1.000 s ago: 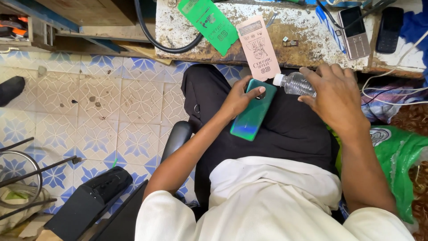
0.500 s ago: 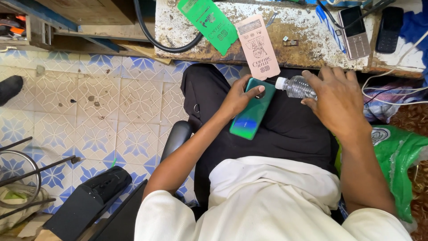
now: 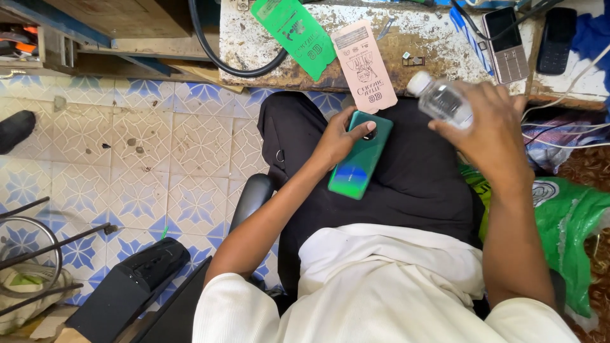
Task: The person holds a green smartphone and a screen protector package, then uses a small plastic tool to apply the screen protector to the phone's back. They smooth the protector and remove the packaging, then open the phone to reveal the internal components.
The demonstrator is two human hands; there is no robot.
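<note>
Left hand point(image 3: 335, 141) grips the top end of a green phone point(image 3: 359, 155) lying face-down on the lap, thumb on its back. Right hand point(image 3: 492, 130) is closed around a small clear bottle point(image 3: 441, 100), tilted, cap toward the far workbench point(image 3: 438, 38). Pink packet point(image 3: 365, 67) and green packet point(image 3: 295, 32) hang off the bench edge.

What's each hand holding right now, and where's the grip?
Left hand holds the green phone at its upper end, pressing it on the lap. Right hand grips the small clear bottle around its lower body, cap end free.
</note>
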